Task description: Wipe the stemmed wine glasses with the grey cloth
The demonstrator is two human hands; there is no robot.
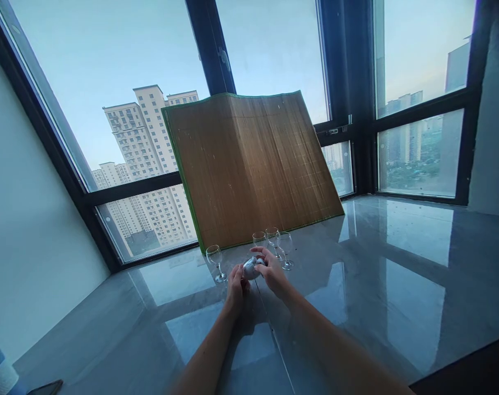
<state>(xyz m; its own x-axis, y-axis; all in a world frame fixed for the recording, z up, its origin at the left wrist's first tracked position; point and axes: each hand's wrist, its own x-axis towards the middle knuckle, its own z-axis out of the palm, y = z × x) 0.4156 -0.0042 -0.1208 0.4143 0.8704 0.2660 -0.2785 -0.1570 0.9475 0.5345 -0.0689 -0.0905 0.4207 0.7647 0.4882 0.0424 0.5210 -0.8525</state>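
Both my hands hold a rounded silvery-grey object (250,268), above the glossy tiled surface. Its exact kind is too small to make out; it could be a glass with something grey in it. My left hand (236,288) is closed around its left side. My right hand (272,272) grips the right side with bent fingers. A clear stemmed glass (214,255) stands upright just left of my left hand. Behind and beside my right hand are three more stemmed glasses: one (259,238) partly hidden by the fingers, another (273,236) and the nearest (286,242).
A brown woven mat (253,164) with green edging leans against the dark window frame (352,159) behind the glasses. At the lower left are a blue-and-white container (0,373) and a dark flat object (47,387). The grey tiled surface (323,329) reflects the windows.
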